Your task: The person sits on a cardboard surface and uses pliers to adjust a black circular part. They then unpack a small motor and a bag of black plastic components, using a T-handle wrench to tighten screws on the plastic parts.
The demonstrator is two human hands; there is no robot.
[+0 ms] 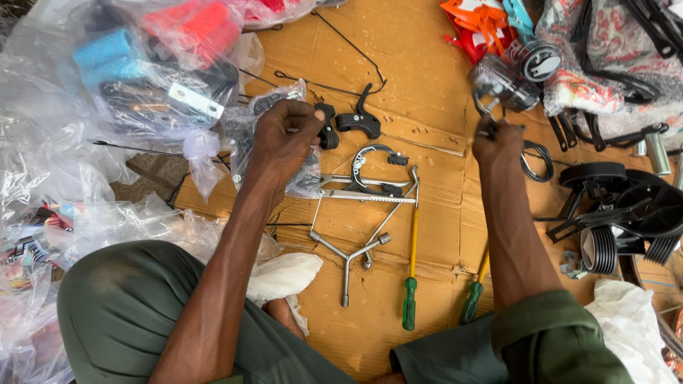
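1. The person is sitting on flattened cardboard [398, 64], knees in green trousers drawn up close, both arms reaching forward over scattered bicycle parts.
2. Lying nearest the body, between the two forearms, are a three-way socket wrench [347, 257] and two green-handled screwdrivers [410, 284], well short of either hand.
3. The left hand [284, 139] is clamped, fingers curled down, on a clear plastic bag [302, 167] with small dark parts inside. The film looks thin, limp and slippery, so I would judge a pinch of gathered plastic holds better than a flat palm; the contents are probably light.
4. Just beside that hand, on its inner side, black brake levers [359, 121] are lying on the cardboard, and slightly nearer the body a metal brake caliper [373, 171] is resting on a flat bracket.
5. The right hand [498, 139] is closing together on a thin wire hook or ring under a small clear-domed lamp [501, 85]; how firmly, I cannot tell. The dome looks hard, smooth and breakable, so the metal fitting seems the safer grip.
6. Beyond and outward of the right hand, black training wheels [605, 178] are lying; beyond the left, a heap of bags [142, 64] with red and blue grips.
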